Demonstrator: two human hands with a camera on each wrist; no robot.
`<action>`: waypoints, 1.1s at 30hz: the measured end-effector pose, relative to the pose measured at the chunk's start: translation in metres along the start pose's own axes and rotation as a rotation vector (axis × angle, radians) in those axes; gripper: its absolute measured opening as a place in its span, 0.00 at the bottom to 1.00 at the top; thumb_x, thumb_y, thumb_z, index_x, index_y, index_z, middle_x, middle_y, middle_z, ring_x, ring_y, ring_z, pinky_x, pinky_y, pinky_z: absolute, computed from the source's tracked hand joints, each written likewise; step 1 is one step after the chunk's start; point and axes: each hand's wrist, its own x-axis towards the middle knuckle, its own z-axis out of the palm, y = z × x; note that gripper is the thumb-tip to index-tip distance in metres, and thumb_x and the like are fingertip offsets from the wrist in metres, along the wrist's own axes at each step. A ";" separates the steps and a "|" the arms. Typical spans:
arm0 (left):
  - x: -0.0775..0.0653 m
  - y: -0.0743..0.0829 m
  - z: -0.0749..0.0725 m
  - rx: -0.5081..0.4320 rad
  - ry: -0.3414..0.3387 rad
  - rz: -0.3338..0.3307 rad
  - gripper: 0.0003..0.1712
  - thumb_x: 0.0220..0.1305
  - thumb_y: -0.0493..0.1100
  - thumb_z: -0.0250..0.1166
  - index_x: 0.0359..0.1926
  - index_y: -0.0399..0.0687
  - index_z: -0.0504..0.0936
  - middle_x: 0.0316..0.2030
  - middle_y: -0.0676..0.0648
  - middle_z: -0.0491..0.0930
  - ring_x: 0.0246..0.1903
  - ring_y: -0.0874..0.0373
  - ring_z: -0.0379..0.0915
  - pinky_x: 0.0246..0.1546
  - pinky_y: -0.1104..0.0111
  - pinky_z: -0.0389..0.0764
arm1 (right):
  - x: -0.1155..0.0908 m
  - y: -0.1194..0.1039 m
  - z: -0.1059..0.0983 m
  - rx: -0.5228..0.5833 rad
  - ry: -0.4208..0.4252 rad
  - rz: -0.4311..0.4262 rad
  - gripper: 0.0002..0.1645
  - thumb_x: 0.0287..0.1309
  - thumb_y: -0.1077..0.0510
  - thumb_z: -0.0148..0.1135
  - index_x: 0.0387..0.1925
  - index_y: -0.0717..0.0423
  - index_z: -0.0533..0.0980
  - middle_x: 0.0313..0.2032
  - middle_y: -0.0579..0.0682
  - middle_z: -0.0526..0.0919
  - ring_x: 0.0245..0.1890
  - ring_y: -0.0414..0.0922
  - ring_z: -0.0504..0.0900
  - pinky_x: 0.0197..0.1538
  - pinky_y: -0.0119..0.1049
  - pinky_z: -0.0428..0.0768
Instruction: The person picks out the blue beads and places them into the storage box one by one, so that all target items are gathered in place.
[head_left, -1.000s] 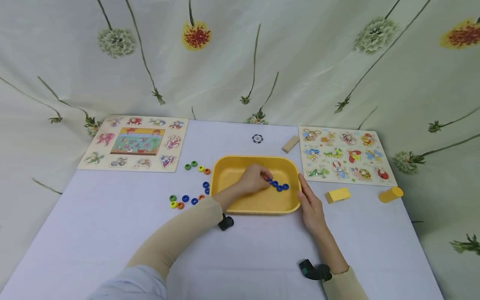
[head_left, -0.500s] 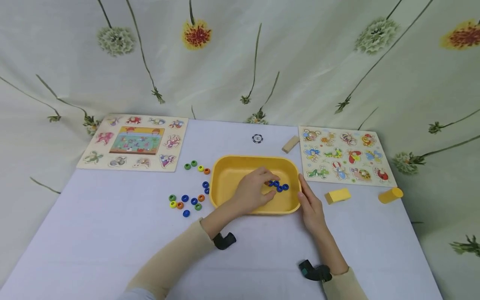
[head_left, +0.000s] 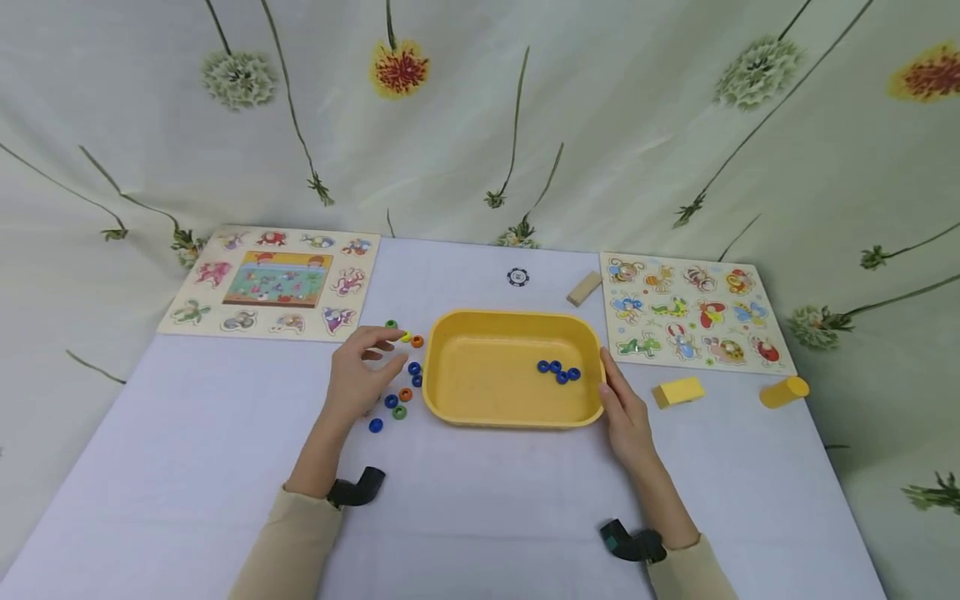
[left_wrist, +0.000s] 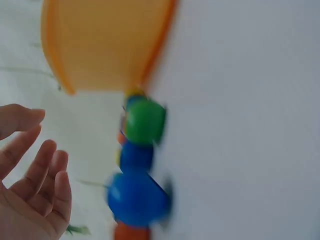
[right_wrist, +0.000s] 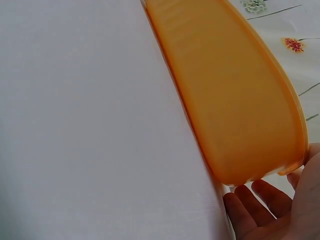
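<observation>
A yellow tray [head_left: 480, 421] lies on the table with several blue beads [head_left: 562, 377] near its right end. At its right rim the right hand [head_left: 628, 417] holds it, thumb at the edge. In the right wrist view, that hand's fingers [right_wrist: 260, 205] lie against the tray's outer end wall [right_wrist: 250, 172]. To the left of the tray, the left hand [head_left: 356, 379] hovers near loose beads, its thumb and index finger apart and nothing visibly between them. Blue beads [head_left: 392, 402], a green bead [head_left: 400, 412] and orange beads [head_left: 406, 394] are close by; the hand hides others.
A sea-animal puzzle board [head_left: 341, 327] lies back left, an insect puzzle board [head_left: 701, 327] back right. Behind the tray are a poker chip [head_left: 518, 277] and a wooden block [head_left: 584, 288]. Right of the tray sit a yellow block [head_left: 678, 392] and a yellow cylinder [head_left: 784, 392].
The left hand has let go of the blue beads inside the tray and moved left, out over the loose beads. The right hand has stayed at the tray's right end.
</observation>
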 end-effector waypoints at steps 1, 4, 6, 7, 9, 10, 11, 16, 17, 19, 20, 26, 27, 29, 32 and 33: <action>-0.001 -0.006 -0.002 -0.011 -0.015 -0.045 0.18 0.50 0.41 0.66 0.45 0.46 0.78 0.41 0.48 0.75 0.38 0.58 0.71 0.38 0.73 0.73 | 0.000 0.000 0.000 0.002 -0.003 -0.008 0.27 0.65 0.62 0.39 0.65 0.52 0.54 0.65 0.47 0.55 0.66 0.44 0.53 0.58 0.15 0.53; -0.003 -0.021 -0.006 -0.044 -0.075 -0.143 0.19 0.51 0.43 0.66 0.46 0.48 0.77 0.42 0.46 0.76 0.40 0.57 0.71 0.39 0.78 0.72 | -0.002 0.001 0.000 0.009 -0.005 -0.011 0.27 0.65 0.62 0.39 0.65 0.52 0.54 0.65 0.48 0.55 0.66 0.44 0.53 0.58 0.14 0.53; -0.004 -0.027 -0.006 -0.054 -0.113 -0.184 0.20 0.51 0.44 0.66 0.47 0.50 0.77 0.42 0.46 0.76 0.40 0.57 0.71 0.39 0.77 0.73 | -0.003 0.002 0.001 0.016 -0.006 -0.009 0.27 0.65 0.62 0.38 0.65 0.52 0.54 0.65 0.48 0.55 0.66 0.44 0.52 0.58 0.14 0.53; -0.004 -0.029 -0.006 -0.053 -0.131 -0.198 0.20 0.51 0.44 0.66 0.47 0.50 0.77 0.43 0.47 0.76 0.40 0.57 0.71 0.39 0.78 0.73 | -0.003 0.002 0.001 0.018 -0.007 -0.007 0.27 0.65 0.62 0.38 0.65 0.52 0.54 0.66 0.48 0.55 0.66 0.44 0.52 0.58 0.14 0.53; -0.004 -0.033 -0.005 -0.049 -0.157 -0.218 0.20 0.51 0.45 0.66 0.48 0.50 0.76 0.43 0.47 0.76 0.40 0.57 0.71 0.39 0.77 0.73 | -0.003 0.003 0.001 0.022 -0.008 -0.007 0.27 0.65 0.62 0.38 0.65 0.52 0.53 0.66 0.48 0.55 0.66 0.43 0.52 0.58 0.14 0.53; -0.003 -0.034 -0.004 -0.046 -0.169 -0.228 0.20 0.51 0.45 0.66 0.48 0.51 0.76 0.43 0.47 0.76 0.40 0.57 0.71 0.40 0.76 0.73 | -0.003 0.003 0.001 0.023 -0.009 -0.009 0.27 0.65 0.62 0.38 0.65 0.52 0.53 0.66 0.49 0.55 0.66 0.44 0.52 0.58 0.14 0.53; -0.003 -0.036 -0.003 -0.042 -0.177 -0.237 0.20 0.51 0.45 0.65 0.48 0.51 0.76 0.44 0.48 0.76 0.40 0.57 0.71 0.40 0.75 0.73 | -0.003 0.003 0.001 0.025 -0.009 -0.010 0.27 0.65 0.62 0.38 0.65 0.52 0.53 0.66 0.48 0.55 0.66 0.43 0.52 0.58 0.14 0.53; -0.002 -0.039 0.003 0.039 -0.221 -0.280 0.20 0.51 0.46 0.65 0.48 0.54 0.76 0.42 0.51 0.76 0.41 0.57 0.69 0.44 0.66 0.70 | -0.003 0.004 0.001 0.029 -0.008 -0.020 0.27 0.65 0.62 0.38 0.65 0.52 0.54 0.66 0.48 0.55 0.66 0.43 0.52 0.58 0.15 0.53; -0.002 -0.039 0.005 0.064 -0.231 -0.284 0.20 0.51 0.47 0.65 0.47 0.55 0.76 0.41 0.51 0.76 0.41 0.57 0.69 0.45 0.65 0.69 | -0.003 0.004 0.001 0.033 -0.007 -0.021 0.27 0.65 0.62 0.38 0.65 0.52 0.54 0.66 0.48 0.55 0.66 0.42 0.52 0.58 0.15 0.53; -0.002 -0.039 0.007 0.119 -0.249 -0.287 0.19 0.51 0.48 0.65 0.47 0.57 0.76 0.40 0.52 0.76 0.41 0.57 0.67 0.45 0.64 0.68 | -0.003 0.004 0.001 0.034 -0.005 -0.021 0.27 0.65 0.62 0.38 0.65 0.52 0.54 0.66 0.48 0.55 0.66 0.42 0.52 0.59 0.15 0.53; -0.002 -0.039 0.008 0.140 -0.255 -0.286 0.19 0.51 0.48 0.65 0.46 0.57 0.76 0.40 0.52 0.75 0.41 0.57 0.66 0.45 0.64 0.68 | -0.003 0.004 0.001 0.031 -0.007 -0.022 0.27 0.65 0.62 0.38 0.65 0.52 0.54 0.66 0.48 0.55 0.66 0.42 0.52 0.59 0.15 0.53; -0.001 -0.038 0.011 0.228 -0.257 -0.236 0.16 0.50 0.49 0.65 0.43 0.59 0.78 0.39 0.53 0.75 0.39 0.57 0.67 0.41 0.65 0.68 | -0.003 0.004 0.002 0.041 0.001 -0.023 0.27 0.65 0.62 0.38 0.65 0.52 0.54 0.66 0.49 0.55 0.66 0.41 0.53 0.59 0.16 0.54; 0.000 -0.039 0.011 0.240 -0.257 -0.225 0.16 0.50 0.49 0.65 0.43 0.59 0.79 0.39 0.54 0.75 0.38 0.57 0.67 0.40 0.65 0.68 | -0.003 0.004 0.002 0.042 0.002 -0.028 0.27 0.65 0.63 0.38 0.65 0.53 0.54 0.66 0.49 0.55 0.66 0.41 0.53 0.59 0.16 0.54; 0.001 -0.039 0.012 0.262 -0.258 -0.207 0.15 0.50 0.50 0.66 0.42 0.60 0.80 0.38 0.54 0.74 0.38 0.58 0.66 0.40 0.65 0.69 | -0.002 0.005 0.002 0.046 0.001 -0.041 0.27 0.65 0.63 0.38 0.65 0.53 0.54 0.66 0.50 0.55 0.66 0.41 0.52 0.59 0.16 0.54; 0.001 -0.040 0.013 0.279 -0.248 -0.195 0.14 0.50 0.50 0.66 0.40 0.60 0.81 0.38 0.55 0.73 0.38 0.58 0.67 0.41 0.64 0.70 | -0.001 0.004 0.002 0.039 -0.006 -0.069 0.27 0.65 0.64 0.38 0.65 0.55 0.53 0.66 0.50 0.55 0.66 0.42 0.52 0.59 0.16 0.53; 0.001 -0.040 0.014 0.280 -0.244 -0.193 0.13 0.50 0.49 0.66 0.40 0.60 0.81 0.38 0.55 0.73 0.39 0.58 0.67 0.41 0.64 0.70 | 0.000 0.004 0.002 0.036 -0.008 -0.076 0.27 0.65 0.63 0.38 0.65 0.55 0.53 0.66 0.50 0.55 0.66 0.43 0.52 0.59 0.16 0.53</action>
